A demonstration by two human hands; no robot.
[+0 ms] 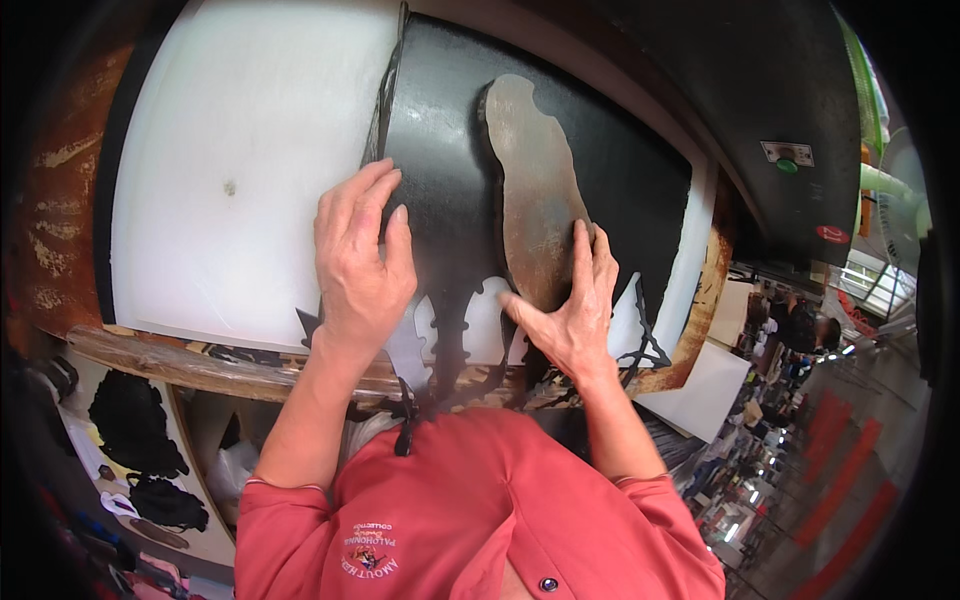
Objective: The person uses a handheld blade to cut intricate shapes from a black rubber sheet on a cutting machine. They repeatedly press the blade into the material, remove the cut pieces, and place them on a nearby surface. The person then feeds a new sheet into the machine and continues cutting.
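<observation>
— Where does the camera sit?

— On my head, looking steeply down over my red shirt [480, 500] at the white board [250, 170], close in.

— How do your hands come in?

— My forearms enter from the lower edge; my left hand [360, 260] and right hand [565, 310] lie near the middle, and the board's edges beyond them bend toward the rim.

— A second view?

— Only this one, so nothing is shared.

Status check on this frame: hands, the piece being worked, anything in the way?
Left hand flat on black sheet. Right hand pressing rusty metal template onto it. Sheet lies on white board. Nothing obstructing.
</observation>
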